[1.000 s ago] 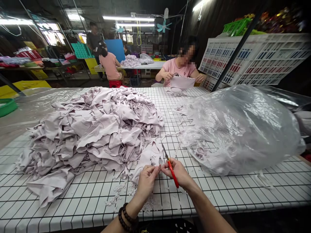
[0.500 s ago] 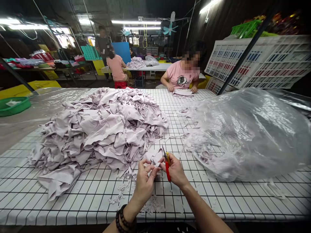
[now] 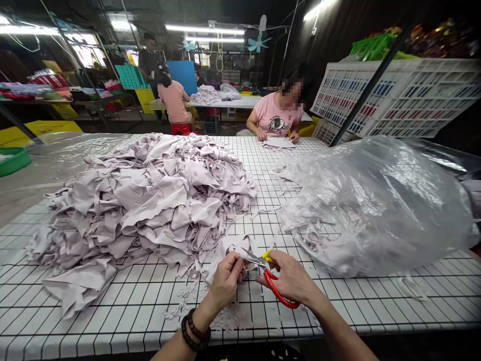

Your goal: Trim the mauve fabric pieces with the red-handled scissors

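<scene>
My left hand point(image 3: 226, 275) pinches a pale lilac fabric piece point(image 3: 235, 244) that trails onto the table before it. In my right hand point(image 3: 292, 275) are scissors point(image 3: 277, 289) with red and yellow handles. Their blades are parted and point left, right at my left fingertips and the fabric edge; whether they touch the cloth I cannot tell. Small fabric snippets point(image 3: 228, 317) lie scattered on the table below my hands. A large heap of the same lilac fabric pieces point(image 3: 154, 195) rises to the left.
A big clear plastic bag point(image 3: 387, 210) with fabric inside lies on the right of the grid-patterned table point(image 3: 143, 311). A co-worker point(image 3: 280, 113) sits at the far edge, hands on fabric. White crates point(image 3: 398, 95) stand back right; a green basin point(image 3: 14, 161) is at far left.
The scissors have swung from pointing up and away to pointing left at the fabric, and their blades have parted. The co-worker has lowered a fabric piece onto the table.
</scene>
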Motion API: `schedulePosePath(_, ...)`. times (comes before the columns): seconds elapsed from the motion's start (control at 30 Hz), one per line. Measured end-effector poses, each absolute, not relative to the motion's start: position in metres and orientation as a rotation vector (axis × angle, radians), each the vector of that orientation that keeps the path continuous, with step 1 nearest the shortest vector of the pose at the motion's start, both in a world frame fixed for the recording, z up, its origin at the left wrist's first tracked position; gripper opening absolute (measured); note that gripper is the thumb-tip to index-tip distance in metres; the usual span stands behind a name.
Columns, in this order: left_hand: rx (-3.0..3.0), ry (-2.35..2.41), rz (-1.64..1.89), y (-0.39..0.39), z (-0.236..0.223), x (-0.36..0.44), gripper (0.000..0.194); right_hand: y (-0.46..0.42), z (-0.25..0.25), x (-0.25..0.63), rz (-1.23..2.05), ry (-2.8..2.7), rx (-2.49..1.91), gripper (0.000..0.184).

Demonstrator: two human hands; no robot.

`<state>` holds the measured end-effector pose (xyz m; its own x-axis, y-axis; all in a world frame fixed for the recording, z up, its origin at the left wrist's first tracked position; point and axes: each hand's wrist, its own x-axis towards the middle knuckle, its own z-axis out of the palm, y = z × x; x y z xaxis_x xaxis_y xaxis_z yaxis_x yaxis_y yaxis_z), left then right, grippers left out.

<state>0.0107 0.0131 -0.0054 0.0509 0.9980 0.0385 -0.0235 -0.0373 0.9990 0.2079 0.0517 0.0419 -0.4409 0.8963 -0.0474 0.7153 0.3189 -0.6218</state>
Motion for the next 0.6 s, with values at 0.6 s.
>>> schedulePosePath(0.6, 1.341, 1.11, 1.166, 0.0126, -0.011, 0.0066, 0.024, 0.0503, 0.0371, 0.1998, 0.594, -2.412, -1.469, 0.031)
